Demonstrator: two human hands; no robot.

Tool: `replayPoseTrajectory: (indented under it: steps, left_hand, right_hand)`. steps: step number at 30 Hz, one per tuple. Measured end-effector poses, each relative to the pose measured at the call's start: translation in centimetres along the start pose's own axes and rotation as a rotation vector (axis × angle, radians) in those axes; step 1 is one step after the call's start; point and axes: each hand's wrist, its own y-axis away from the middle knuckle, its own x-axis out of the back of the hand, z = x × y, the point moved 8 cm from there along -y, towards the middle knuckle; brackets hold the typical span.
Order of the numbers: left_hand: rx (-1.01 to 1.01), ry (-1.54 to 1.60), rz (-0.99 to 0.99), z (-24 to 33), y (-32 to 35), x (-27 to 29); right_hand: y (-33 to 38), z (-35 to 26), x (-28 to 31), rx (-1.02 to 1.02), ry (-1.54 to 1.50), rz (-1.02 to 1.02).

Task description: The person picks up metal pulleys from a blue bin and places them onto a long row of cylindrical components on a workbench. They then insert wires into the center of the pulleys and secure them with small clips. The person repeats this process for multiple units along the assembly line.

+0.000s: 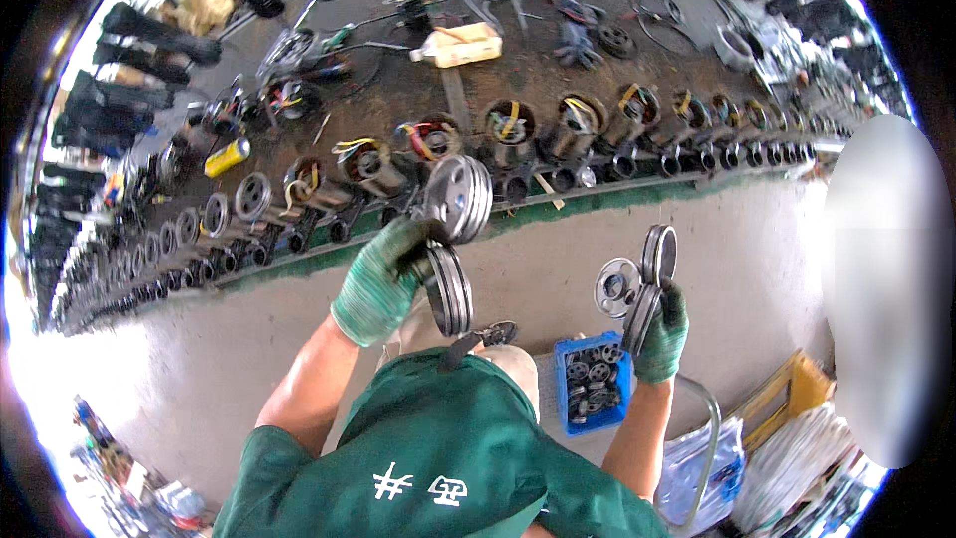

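Observation:
My left hand [383, 279], in a green knit glove with dark fingers, is closed on round grey metal motor end caps. One stack of end caps [460, 197] stands above the fingers, and a second stack [450, 289] hangs beside them. Out to the right, my right hand [664, 339], gloved alike, grips several more end caps [659, 254]. One of these, a spoked end cap [617, 287], faces up with a hole at its centre. Ahead of my left hand stand motor housings [373, 169] with windings and coloured wires inside, in a long row along the bench edge.
A blue crate [597, 426] of similar round parts sits on the floor below my right hand. On the dark bench [398, 80] lie a pale bottle [463, 45], a yellow can [227, 157] and loose cables. White sacks [797, 468] and a wooden frame [787, 399] stand at lower right.

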Motion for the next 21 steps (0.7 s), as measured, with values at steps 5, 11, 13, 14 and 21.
replayPoseTrajectory:
  steps: [5,11,13,14,21]
  left_hand:
    - [-0.003,-0.129,0.146,0.0,3.4,8.4]
    - [0.176,0.244,0.266,-5.7,7.6,15.1]
    - [0.16,0.388,0.343,-6.9,9.0,16.7]
    - [0.171,0.343,0.397,-7.0,9.8,17.9]
    - [0.211,0.245,0.662,-9.6,16.3,24.0]
  right_hand:
    - [-1.0,-5.3,-9.5,0.1,0.215,-0.112]
    - [-0.7,-8.7,-24.1,0.007,0.454,-0.384]
    - [-0.2,-9.1,-29.5,0.077,0.485,-0.561]
    - [0.2,-9.5,-32.5,0.148,0.55,-0.629]
    - [1.7,-4.7,-50.9,0.253,0.708,-0.925]
